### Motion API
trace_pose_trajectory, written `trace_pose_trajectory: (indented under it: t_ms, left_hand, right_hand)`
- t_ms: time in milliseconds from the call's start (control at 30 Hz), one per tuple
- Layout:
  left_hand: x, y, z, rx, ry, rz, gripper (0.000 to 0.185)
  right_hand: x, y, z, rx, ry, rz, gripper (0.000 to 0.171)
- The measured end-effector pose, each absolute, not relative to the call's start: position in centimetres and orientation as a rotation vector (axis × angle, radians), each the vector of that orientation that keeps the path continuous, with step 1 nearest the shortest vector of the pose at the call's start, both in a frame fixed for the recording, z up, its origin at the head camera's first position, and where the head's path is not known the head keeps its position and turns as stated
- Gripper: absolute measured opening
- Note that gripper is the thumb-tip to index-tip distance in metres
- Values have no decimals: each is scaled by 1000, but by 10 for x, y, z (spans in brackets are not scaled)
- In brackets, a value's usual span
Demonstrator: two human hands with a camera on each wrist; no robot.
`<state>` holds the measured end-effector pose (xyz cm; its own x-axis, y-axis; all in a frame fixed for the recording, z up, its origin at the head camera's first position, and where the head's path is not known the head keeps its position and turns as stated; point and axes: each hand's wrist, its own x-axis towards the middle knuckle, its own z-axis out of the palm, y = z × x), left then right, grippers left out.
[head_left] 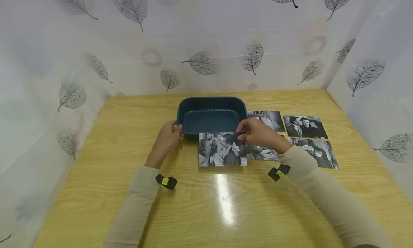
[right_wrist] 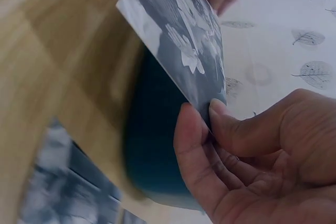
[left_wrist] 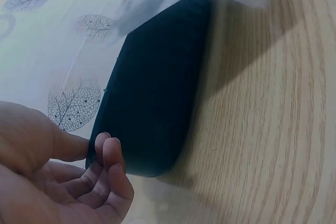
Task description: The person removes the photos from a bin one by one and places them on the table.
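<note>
A dark blue rectangular dish (head_left: 211, 121) with rounded corners stands at the back of the table. My left hand (head_left: 167, 137) grips its front left corner, thumb at the rim and fingers against the outer wall (left_wrist: 152, 87) in the left wrist view. With thumb and fingers, my right hand (head_left: 259, 135) pinches the right edge of a black-and-white photo print (head_left: 222, 151). The print is held in front of the dish, covering part of its front wall. In the right wrist view the print (right_wrist: 184, 40) is tilted, clear of the table.
Several more black-and-white photos lie on the wooden table (head_left: 96, 162) to the right of the dish, among them a print of two people (head_left: 305, 127). My right forearm partly covers them. A leaf-patterned white curtain (head_left: 206, 32) borders the table at the back and sides.
</note>
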<state>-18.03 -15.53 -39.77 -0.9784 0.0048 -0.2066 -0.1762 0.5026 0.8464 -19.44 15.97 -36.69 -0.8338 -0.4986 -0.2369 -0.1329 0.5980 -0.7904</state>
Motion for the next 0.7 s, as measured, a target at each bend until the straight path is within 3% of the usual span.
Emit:
trace_pose_trajectory:
  t_ms: [333,700]
  left_hand:
    - [-181,-155,-399,-139,2575,1441,52]
    - [-182,-154,-399,-162,2559,1473,50]
  right_hand:
    - [-185,158,-390,-404,2314,-1120,22]
    - [-181,151,-408,-504,2557,-894,21]
